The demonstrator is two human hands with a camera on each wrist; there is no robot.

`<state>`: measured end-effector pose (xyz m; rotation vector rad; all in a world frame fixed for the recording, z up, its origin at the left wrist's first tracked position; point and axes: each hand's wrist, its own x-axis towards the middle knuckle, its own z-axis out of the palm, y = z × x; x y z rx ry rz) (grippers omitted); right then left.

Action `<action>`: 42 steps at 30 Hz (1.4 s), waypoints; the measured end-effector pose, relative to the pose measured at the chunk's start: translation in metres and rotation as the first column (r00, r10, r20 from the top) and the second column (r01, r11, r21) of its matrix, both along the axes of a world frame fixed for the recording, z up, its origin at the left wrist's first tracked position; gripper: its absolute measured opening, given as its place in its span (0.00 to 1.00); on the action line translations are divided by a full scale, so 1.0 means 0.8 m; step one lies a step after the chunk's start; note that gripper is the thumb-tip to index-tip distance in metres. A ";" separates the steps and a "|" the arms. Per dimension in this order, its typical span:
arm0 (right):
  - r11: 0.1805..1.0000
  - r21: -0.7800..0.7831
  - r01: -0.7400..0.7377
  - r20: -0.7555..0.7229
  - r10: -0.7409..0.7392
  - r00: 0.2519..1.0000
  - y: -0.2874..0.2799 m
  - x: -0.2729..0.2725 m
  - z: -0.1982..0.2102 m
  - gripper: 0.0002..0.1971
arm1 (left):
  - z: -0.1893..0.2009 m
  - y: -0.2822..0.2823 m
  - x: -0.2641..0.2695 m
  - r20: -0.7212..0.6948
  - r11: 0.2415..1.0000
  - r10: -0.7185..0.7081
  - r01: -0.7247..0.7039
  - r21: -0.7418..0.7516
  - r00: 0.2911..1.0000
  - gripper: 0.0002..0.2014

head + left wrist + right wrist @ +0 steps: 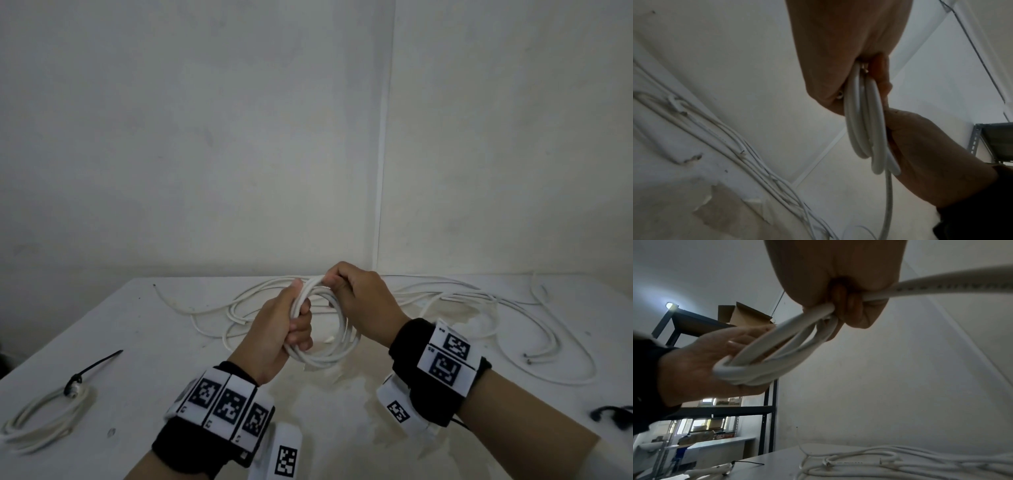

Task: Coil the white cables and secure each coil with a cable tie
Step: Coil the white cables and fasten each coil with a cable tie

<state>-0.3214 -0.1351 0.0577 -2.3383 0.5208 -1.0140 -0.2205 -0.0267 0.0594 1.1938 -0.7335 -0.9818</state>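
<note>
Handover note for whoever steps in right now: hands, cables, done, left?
Left hand grips one side of the half-wound coil; right hand grips its top.
Done: one tied coil at the table's left, black cable tie on it.
Left: finish winding, tie this coil, then coil the loose cables behind. Dark items at right edge, possibly ties.

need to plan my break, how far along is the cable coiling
Done: one tied coil lies at the table's left edge, closed with a black cable tie. In hand: a second coil, gripped by the left hand and right hand, not yet tied. Left: loose cables sprawl behind, still uncoiled.
</note>
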 end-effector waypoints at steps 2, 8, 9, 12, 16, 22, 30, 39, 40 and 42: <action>1.000 0.022 0.015 0.044 -0.016 0.999 0.005 0.001 -0.004 0.10 | 0.000 -0.003 -0.003 -0.027 1.000 0.022 -0.022 -0.020 0.999 0.23; 0.999 0.041 0.003 0.150 -0.009 0.989 0.010 0.006 -0.016 0.14 | -0.001 -0.007 -0.006 -0.061 0.998 0.048 -0.050 -0.033 0.997 0.23; 0.991 0.130 -0.038 0.146 0.019 0.989 0.011 0.006 -0.015 0.13 | -0.002 -0.008 -0.005 -0.042 0.998 0.061 -0.062 -0.027 0.997 0.24; 0.895 0.405 -0.186 0.138 0.141 0.980 0.014 0.001 -0.008 0.13 | -0.005 -0.008 -0.003 0.017 0.997 0.072 -0.072 0.005 0.997 0.24; 0.847 0.457 -0.271 0.169 0.217 0.961 0.007 -0.007 0.007 0.12 | 0.003 -0.005 0.003 0.052 0.997 -0.067 0.064 0.053 0.996 0.24; 0.854 0.429 -0.295 0.117 0.271 0.955 0.003 -0.019 0.016 0.11 | 0.007 0.000 0.005 0.029 0.976 -0.212 0.211 0.049 0.977 0.24; 0.868 0.419 -0.266 0.150 0.222 0.963 0.004 -0.024 0.014 0.10 | 0.004 -0.007 -0.011 0.203 0.998 -0.055 0.052 0.021 0.978 0.18; 0.900 0.381 -0.211 0.097 0.188 0.977 0.003 -0.034 0.004 0.13 | -0.001 -0.001 -0.005 0.076 1.000 0.014 -0.013 -0.020 0.997 0.19; 0.952 0.274 -0.140 0.045 0.133 0.990 0.000 -0.035 0.004 0.11 | -0.003 0.000 -0.003 0.078 1.000 0.015 -0.014 -0.016 0.997 0.19; 0.994 0.102 -0.032 0.002 0.032 0.999 -0.010 -0.039 0.003 0.10 | -0.007 0.002 0.000 0.068 1.000 0.008 -0.008 -0.001 0.998 0.20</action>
